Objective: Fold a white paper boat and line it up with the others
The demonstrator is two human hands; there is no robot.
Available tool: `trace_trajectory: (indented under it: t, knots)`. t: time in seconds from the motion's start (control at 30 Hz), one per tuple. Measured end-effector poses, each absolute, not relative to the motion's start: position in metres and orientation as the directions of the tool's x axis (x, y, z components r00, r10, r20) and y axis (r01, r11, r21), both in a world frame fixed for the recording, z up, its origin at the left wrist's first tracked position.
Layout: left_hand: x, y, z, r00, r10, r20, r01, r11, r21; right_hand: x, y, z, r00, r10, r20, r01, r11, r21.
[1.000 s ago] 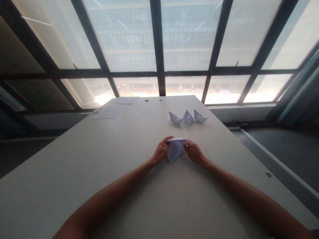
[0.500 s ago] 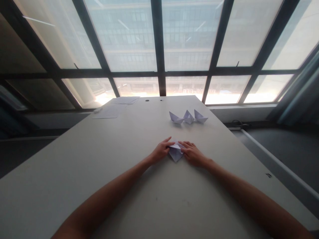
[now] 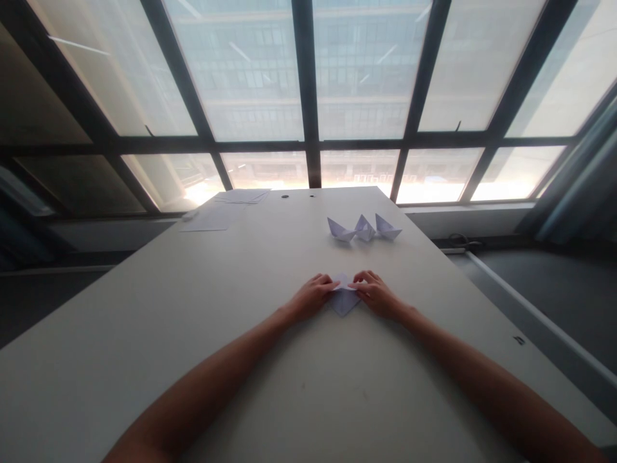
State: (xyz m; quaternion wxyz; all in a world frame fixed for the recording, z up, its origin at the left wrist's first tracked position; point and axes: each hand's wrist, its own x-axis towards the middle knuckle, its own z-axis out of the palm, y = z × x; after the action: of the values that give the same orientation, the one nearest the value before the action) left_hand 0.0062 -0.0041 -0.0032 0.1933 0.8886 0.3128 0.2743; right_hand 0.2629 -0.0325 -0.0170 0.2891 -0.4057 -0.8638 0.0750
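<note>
Between the two hands, on the table, a folded paper is held flat. Its upper corners are covered by the curled fingertips of the left hand and the right hand — whether they are pinched or merely pressed cannot be told. Beyond the grip, well apart, three paper boats are lined up, touching; farther left, loose sheets are laid.

The desk lies bare left of my left grip and right of my right grip; folded paper fills the gap between them. Ahead, paper boats stand in a close row, well apart from both. Loose sheets occupy the far left corner; a bare lane runs between sheets and boats.
</note>
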Motion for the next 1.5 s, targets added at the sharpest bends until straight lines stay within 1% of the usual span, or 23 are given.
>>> trace_trajectory:
  t: [0.07,0.1,0.13,0.2,0.27,0.37,0.43,0.5,0.57,0.63,0.73,0.87,0.97,1.07,1.17,1.3,1.37,1.43,1.5]
  knots:
    - [0.007,-0.001,-0.004,0.583,0.723,0.372,0.422,-0.66,0.622,0.262,-0.029,-0.02,-0.433,0.774,0.462,0.649,0.623,-0.437]
    - [0.007,0.0,-0.004,0.554,0.75,0.36,0.42,-0.626,0.657,0.261,-0.027,-0.021,-0.401,0.794,0.456,0.644,0.599,-0.476]
    - [0.007,0.001,-0.005,0.529,0.774,0.348,0.427,-0.597,0.679,0.26,-0.026,-0.023,-0.37,0.816,0.443,0.644,0.569,-0.51]
    - [0.008,0.001,-0.005,0.497,0.799,0.339,0.454,-0.572,0.683,0.258,-0.025,-0.024,-0.316,0.851,0.419,0.658,0.515,-0.549]
    - [0.011,-0.002,-0.005,0.5,0.795,0.344,0.496,-0.589,0.638,0.256,-0.026,-0.024,-0.292,0.852,0.434,0.683,0.504,-0.529]
    - [0.015,-0.006,-0.006,0.533,0.781,0.327,0.609,-0.622,0.492,0.254,-0.029,-0.023,-0.358,0.805,0.472,0.711,0.563,-0.422]
    - [0.016,-0.008,-0.008,0.538,0.787,0.303,0.686,-0.617,0.386,0.254,-0.031,-0.021,-0.422,0.791,0.442,0.73,0.586,-0.352]
    - [0.015,-0.008,-0.01,0.566,0.777,0.274,0.705,-0.629,0.328,0.254,-0.032,-0.02,-0.467,0.79,0.397,0.747,0.593,-0.302]
    - [0.011,-0.005,-0.011,0.645,0.733,0.215,0.655,-0.675,0.339,0.254,-0.033,-0.02,-0.494,0.785,0.375,0.745,0.604,-0.282]
    - [0.006,-0.001,-0.011,0.718,0.68,0.148,0.586,-0.706,0.399,0.254,-0.033,-0.019,-0.5,0.78,0.375,0.734,0.612,-0.294]
    - [0.001,0.004,-0.009,0.74,0.664,0.107,0.548,-0.687,0.477,0.253,-0.033,-0.018,-0.477,0.795,0.374,0.733,0.595,-0.331]
    - [0.002,0.003,-0.004,0.678,0.717,0.162,0.515,-0.621,0.592,0.25,-0.033,-0.015,-0.441,0.819,0.366,0.729,0.565,-0.386]
    - [0.005,0.001,-0.002,0.628,0.74,0.242,0.419,-0.583,0.696,0.249,-0.033,-0.014,-0.423,0.823,0.379,0.717,0.56,-0.415]
    - [0.006,0.0,-0.003,0.592,0.751,0.293,0.349,-0.566,0.747,0.248,-0.034,-0.015,-0.411,0.823,0.393,0.717,0.558,-0.419]
    - [0.007,-0.002,-0.003,0.585,0.751,0.305,0.345,-0.571,0.745,0.248,-0.033,-0.019,-0.402,0.814,0.419,0.704,0.568,-0.427]
    - [0.011,-0.009,0.0,0.564,0.763,0.316,0.35,-0.568,0.745,0.249,-0.032,-0.024,-0.387,0.792,0.471,0.639,0.599,-0.482]
    - [0.013,-0.013,0.002,0.557,0.761,0.332,0.349,-0.577,0.739,0.25,-0.033,-0.022,-0.37,0.774,0.513,0.612,0.619,-0.492]
    - [0.014,-0.018,0.004,0.537,0.759,0.368,0.376,-0.607,0.7,0.251,-0.034,-0.018,-0.355,0.749,0.56,0.62,0.637,-0.458]
    - [0.015,-0.02,0.006,0.51,0.751,0.419,0.42,-0.643,0.641,0.252,-0.037,-0.011,-0.363,0.728,0.581,0.661,0.641,-0.391]
